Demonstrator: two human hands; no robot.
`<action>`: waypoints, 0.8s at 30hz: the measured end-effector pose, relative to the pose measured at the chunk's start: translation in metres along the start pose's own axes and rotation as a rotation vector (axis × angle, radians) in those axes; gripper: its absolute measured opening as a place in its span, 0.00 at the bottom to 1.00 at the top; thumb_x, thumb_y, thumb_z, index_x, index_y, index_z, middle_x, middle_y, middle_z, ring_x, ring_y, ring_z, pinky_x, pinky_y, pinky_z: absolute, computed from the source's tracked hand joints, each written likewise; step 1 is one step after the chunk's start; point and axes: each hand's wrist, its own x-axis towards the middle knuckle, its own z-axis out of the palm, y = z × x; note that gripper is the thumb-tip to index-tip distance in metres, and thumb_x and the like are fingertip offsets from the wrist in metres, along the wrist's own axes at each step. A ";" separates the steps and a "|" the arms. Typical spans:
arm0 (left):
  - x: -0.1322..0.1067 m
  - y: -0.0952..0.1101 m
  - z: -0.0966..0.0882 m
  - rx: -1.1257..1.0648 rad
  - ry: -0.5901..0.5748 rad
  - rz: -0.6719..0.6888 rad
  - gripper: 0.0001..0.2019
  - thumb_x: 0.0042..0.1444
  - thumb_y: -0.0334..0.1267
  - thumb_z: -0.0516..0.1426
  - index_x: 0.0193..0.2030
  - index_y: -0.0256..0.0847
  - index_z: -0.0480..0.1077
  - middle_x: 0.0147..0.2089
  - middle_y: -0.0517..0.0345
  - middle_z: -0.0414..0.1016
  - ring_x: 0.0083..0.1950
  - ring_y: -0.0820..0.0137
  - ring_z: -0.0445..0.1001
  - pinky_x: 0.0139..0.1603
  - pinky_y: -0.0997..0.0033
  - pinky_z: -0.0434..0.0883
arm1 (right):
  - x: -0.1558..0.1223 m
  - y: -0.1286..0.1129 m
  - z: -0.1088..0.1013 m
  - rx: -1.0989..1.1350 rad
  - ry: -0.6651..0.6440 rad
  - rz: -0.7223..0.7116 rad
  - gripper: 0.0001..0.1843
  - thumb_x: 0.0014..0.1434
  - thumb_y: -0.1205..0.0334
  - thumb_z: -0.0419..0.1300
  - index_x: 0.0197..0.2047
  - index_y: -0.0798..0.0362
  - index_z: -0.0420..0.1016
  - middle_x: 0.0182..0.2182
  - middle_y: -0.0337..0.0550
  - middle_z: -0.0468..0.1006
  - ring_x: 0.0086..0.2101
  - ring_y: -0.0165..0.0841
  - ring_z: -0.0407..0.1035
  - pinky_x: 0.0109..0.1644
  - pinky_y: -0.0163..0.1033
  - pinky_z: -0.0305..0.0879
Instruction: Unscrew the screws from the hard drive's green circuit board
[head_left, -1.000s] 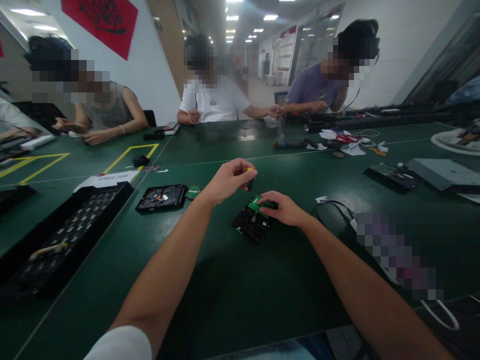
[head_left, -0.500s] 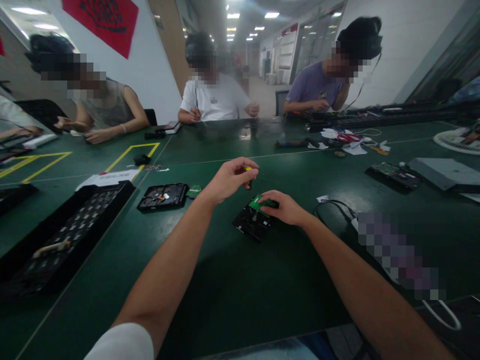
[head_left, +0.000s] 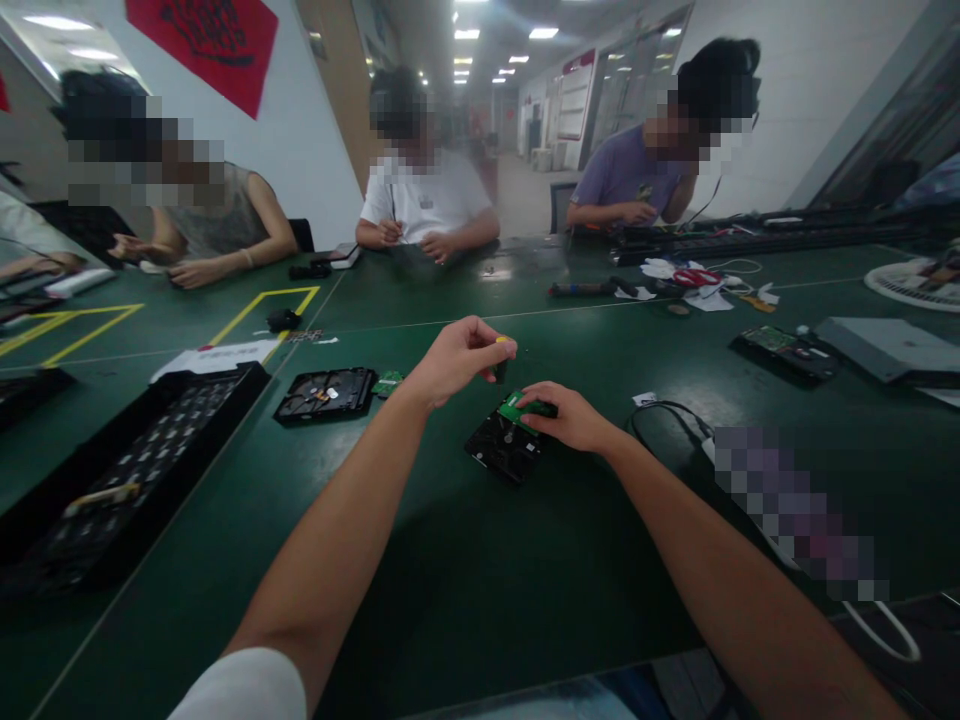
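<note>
A hard drive (head_left: 501, 447) lies tilted askew on the green table in front of me, its black casing facing up. Across its far end sits a green circuit board (head_left: 512, 405). My right hand (head_left: 568, 416) grips the drive from the right, fingers on the board and thumb near its lower edge. Just above the far side of the drive, my left hand (head_left: 466, 358) is closed around a small screwdriver (head_left: 501, 370) with a yellow and dark handle, held upright. The screwdriver's tip is too small to make out.
Left of my forearm lie another opened hard drive (head_left: 326, 394) and a small green board (head_left: 388, 382). A long black tray (head_left: 127, 480) stands farther left. On the right are a cable (head_left: 675, 405), another drive (head_left: 784, 353) and a grey box (head_left: 896, 347). Several people sit across the table.
Both of my hands stay almost in place; the screwdriver's handle has shifted slightly in my left fingers. Across the table, the person in white has brought one hand inward, closer to the other.
</note>
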 end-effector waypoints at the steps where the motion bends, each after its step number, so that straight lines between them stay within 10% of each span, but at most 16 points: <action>1: 0.000 0.000 0.001 0.002 -0.012 0.001 0.16 0.58 0.44 0.69 0.39 0.37 0.69 0.41 0.47 0.82 0.37 0.69 0.78 0.30 0.74 0.73 | 0.000 0.000 0.000 -0.002 0.002 0.000 0.12 0.64 0.60 0.69 0.51 0.44 0.84 0.54 0.46 0.81 0.57 0.44 0.75 0.67 0.56 0.67; 8: -0.001 0.002 -0.001 -0.075 -0.118 -0.018 0.14 0.61 0.42 0.65 0.50 0.39 0.75 0.39 0.54 0.79 0.38 0.70 0.77 0.34 0.74 0.74 | 0.000 0.001 0.002 -0.006 0.010 0.006 0.11 0.64 0.58 0.69 0.50 0.43 0.84 0.55 0.46 0.81 0.57 0.44 0.75 0.67 0.56 0.68; 24: 0.000 -0.004 0.001 0.094 0.036 -0.013 0.19 0.56 0.49 0.72 0.36 0.38 0.70 0.35 0.54 0.77 0.32 0.71 0.75 0.30 0.71 0.76 | 0.000 0.002 0.000 -0.011 -0.007 -0.008 0.12 0.64 0.59 0.69 0.52 0.44 0.83 0.55 0.46 0.81 0.57 0.44 0.75 0.66 0.56 0.67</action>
